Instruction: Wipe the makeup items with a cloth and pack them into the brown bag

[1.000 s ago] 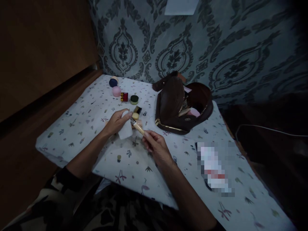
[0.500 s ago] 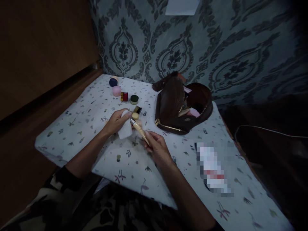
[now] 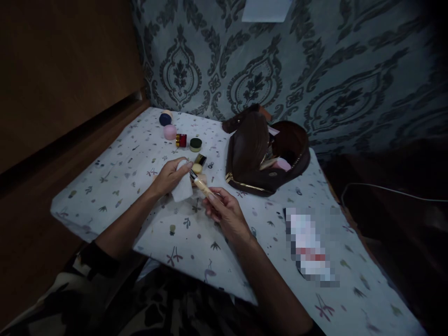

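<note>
Head view, dim light. The left hand (image 3: 170, 177) is closed around a white wipe (image 3: 182, 187), fingers and thumb pinching it from above; the wipe's lower corner hangs toward the cloth. The right hand (image 3: 224, 211) grips the pale handle of a makeup brush (image 3: 202, 185), fingers curled about the lower end, thumb along the shaft. The brush lies at a slant, its head pointing up and left and meeting the wipe just at the left hand's fingertips; the bristles themselves are too dark to make out. Both hands sit over a table covered with a white printed cloth (image 3: 115, 177). Just beyond the hands lie a small dark-and-gold case (image 3: 200, 159) and a yellowish round item (image 3: 197, 168), partly hidden behind the brush. Farther back, near the wall, stand a dark blue jar (image 3: 164, 119), a pink round jar (image 3: 170, 132), a red-and-gold container (image 3: 181, 140) and a dark green-lidded pot (image 3: 195, 144), set close together. To the right, an open brown cosmetic bag (image 3: 261, 154) rests on the cloth, pink contents visible inside. A blurred flat item (image 3: 310, 245) lies nearer the right edge, well apart from the hands.
</note>
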Demonstrator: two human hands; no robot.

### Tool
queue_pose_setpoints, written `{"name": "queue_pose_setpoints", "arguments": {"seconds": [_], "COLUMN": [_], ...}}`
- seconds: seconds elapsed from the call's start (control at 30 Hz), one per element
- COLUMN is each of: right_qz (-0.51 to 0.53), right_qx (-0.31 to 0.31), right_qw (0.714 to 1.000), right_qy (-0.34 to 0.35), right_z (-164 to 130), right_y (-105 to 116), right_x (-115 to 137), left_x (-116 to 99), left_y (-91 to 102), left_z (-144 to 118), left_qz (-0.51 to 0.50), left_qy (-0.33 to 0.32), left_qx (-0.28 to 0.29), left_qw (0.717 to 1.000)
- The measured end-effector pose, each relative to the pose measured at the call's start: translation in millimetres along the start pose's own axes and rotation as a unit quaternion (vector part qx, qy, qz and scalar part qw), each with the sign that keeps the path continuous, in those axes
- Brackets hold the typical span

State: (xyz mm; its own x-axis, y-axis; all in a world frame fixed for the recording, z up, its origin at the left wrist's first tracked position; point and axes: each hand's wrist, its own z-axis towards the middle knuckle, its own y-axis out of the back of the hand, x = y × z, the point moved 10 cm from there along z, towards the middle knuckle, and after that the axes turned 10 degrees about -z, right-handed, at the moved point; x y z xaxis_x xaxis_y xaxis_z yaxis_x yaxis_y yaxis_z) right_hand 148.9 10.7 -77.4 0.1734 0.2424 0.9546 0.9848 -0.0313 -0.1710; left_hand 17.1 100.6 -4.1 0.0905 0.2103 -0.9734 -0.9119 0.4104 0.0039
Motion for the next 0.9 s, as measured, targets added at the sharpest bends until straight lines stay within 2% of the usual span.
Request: {"name": "queue_pose_setpoints", "arguments": {"seconds": [0.23,0.43,0.7,0.9], "right_qz": [-0.021,-0.025,-0.031,-0.027], "right_qx": [-0.044,-0.008,-0.020,-0.008], "right_qw": [0.999,1.000,0.999,0.999], "right_qy": [0.022,-0.002,0.036,0.017], "right_z": [1.0,0.0,-0.9,1.3], "right_y": [9.2,0.9,2.3,0.3], "right_x": [2.7,-1.0,5.1,-4.3], "left_x": [1.0,2.1,2.0,6.1], "left_y": [0.2,3.7,4.4,1.0], "left_z": [-0.7,-0.5,-0.1,-1.2], "left_qz": [-0.003,-0.005,0.000,-0.018], "left_qy": [0.001,-0.003,-0.006,0.018], "left_qx": [0.002,-0.009,-0.012,-0.001], "left_qw": [1.000,1.000,1.000,1.000]}}
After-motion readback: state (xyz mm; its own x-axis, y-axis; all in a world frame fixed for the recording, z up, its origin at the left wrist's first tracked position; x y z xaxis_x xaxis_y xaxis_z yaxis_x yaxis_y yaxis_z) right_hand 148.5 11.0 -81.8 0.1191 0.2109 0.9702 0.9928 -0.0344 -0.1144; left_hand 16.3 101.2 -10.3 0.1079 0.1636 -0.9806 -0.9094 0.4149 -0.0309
